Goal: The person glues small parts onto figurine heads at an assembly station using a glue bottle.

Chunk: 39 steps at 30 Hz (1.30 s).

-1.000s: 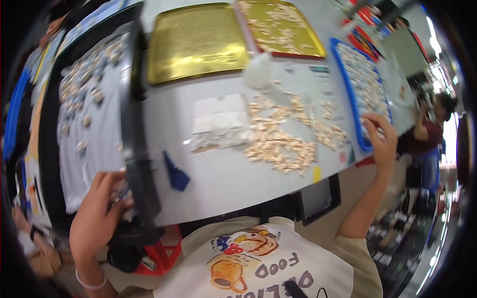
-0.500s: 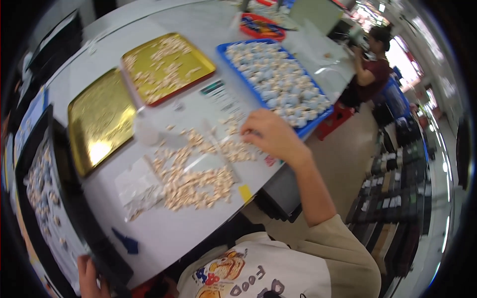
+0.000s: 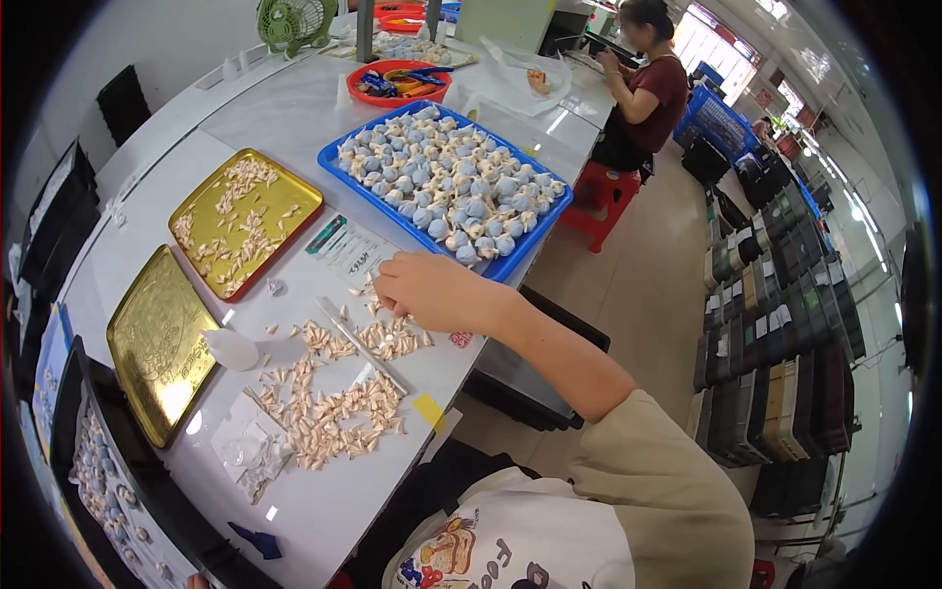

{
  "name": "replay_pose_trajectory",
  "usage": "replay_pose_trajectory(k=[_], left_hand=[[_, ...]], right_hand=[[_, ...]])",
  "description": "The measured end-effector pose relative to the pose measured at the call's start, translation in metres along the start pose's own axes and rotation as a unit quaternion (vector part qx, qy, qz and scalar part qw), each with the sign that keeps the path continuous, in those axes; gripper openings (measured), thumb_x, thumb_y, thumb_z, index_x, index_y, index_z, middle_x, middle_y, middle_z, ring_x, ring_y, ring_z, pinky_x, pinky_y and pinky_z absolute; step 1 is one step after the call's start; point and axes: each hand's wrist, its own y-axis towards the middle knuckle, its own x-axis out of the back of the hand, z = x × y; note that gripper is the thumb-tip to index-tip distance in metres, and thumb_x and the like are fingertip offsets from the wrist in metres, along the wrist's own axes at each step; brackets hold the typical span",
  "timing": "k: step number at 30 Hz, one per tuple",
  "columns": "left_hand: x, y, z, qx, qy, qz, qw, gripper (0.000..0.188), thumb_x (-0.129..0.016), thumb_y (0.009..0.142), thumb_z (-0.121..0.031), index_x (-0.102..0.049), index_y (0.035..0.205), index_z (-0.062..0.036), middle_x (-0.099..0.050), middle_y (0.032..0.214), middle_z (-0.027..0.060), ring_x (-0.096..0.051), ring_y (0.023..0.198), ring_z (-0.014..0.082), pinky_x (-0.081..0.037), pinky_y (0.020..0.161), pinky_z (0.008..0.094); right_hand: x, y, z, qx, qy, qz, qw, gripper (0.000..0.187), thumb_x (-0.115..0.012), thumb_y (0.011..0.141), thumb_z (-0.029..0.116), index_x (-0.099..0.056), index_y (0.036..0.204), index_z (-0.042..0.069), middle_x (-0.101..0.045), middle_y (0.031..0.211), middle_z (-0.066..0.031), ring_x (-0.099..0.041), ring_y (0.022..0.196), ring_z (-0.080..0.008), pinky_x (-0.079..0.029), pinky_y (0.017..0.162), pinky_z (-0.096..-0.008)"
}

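Note:
My right hand (image 3: 422, 290) is over the far end of the small cream cone-shaped pieces (image 3: 329, 417), its fingers curled together and pointing down. Whatever is between the fingertips, if anything, is hidden. Under and beside it the pieces lie loose on the white table, split by a clear strip (image 3: 361, 346). Only a sliver of my left hand (image 3: 198, 581) shows at the lower edge, by the black crate (image 3: 147, 481) of blue-and-cream pieces; its fingers cannot be read. Beyond my right hand is a blue tray (image 3: 520, 260) full of round blue-and-cream pieces.
A gold tray (image 3: 294, 218) with scattered cones and another gold tray (image 3: 147, 363) lie left. A white squeeze bottle (image 3: 232, 349) and a clear plastic bag (image 3: 250, 447) are nearer. A red basket (image 3: 368, 98) of tools stands behind. A person (image 3: 653, 88) sits at the far right.
The view has turned and the table has shifted in it. My right hand has moved left, away from the blue tray's side. My left hand has almost left the picture at the bottom.

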Motion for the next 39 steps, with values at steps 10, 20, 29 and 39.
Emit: replay_pose_trajectory(k=[10, 20, 29, 39], left_hand=[[-0.007, -0.005, -0.003, 0.053, -0.056, -0.093, 0.993, 0.036, -0.057, 0.087, -0.001, -0.051, 0.123, 0.0001, -0.057, 0.117, 0.0192, -0.057, 0.102, 0.0323, -0.048, 0.079, 0.0412], [-0.030, -0.006, 0.029, -0.063, -0.133, -0.266, 0.953, 0.030, -0.052, 0.077, 0.011, -0.046, 0.106, 0.0042, -0.044, 0.112, 0.0115, -0.050, 0.088, 0.0184, -0.041, 0.077, 0.0249], [-0.025, -0.032, -0.055, -0.290, -0.469, -0.247, 0.797, 0.020, -0.066, 0.074, 0.004, -0.054, 0.089, -0.0033, -0.047, 0.109, 0.0169, -0.054, 0.081, 0.0237, -0.047, 0.072, 0.0294], [-0.100, 0.029, -0.114, -0.240, -0.744, -0.073, 0.620, 0.027, -0.067, 0.076, 0.007, -0.061, 0.102, 0.0046, -0.054, 0.116, 0.0195, -0.057, 0.105, 0.0245, -0.052, 0.080, 0.0324]], right_hand=[[0.010, -0.001, 0.006, -0.014, 0.083, -0.082, 0.993, 0.007, -0.057, 0.081, 0.002, -0.054, 0.087, 0.005, -0.052, 0.084, -0.0085, -0.053, 0.087, -0.0270, -0.043, 0.076, -0.0353], [0.032, -0.001, 0.023, -0.047, 0.168, -0.097, 0.980, 0.007, -0.059, 0.081, 0.004, -0.061, 0.086, -0.001, -0.061, 0.084, -0.0114, -0.059, 0.079, -0.0259, -0.046, 0.072, -0.0336], [0.024, 0.003, 0.045, -0.075, 0.285, -0.094, 0.951, 0.018, -0.064, 0.072, -0.011, -0.068, 0.086, 0.000, -0.063, 0.082, -0.0052, -0.059, 0.076, -0.0125, -0.047, 0.070, -0.0222], [-0.001, 0.068, 0.115, -0.021, 0.424, -0.032, 0.905, 0.011, -0.069, 0.073, -0.004, -0.064, 0.082, 0.000, -0.063, 0.081, -0.0029, -0.057, 0.073, -0.0084, -0.045, 0.069, -0.0221]])
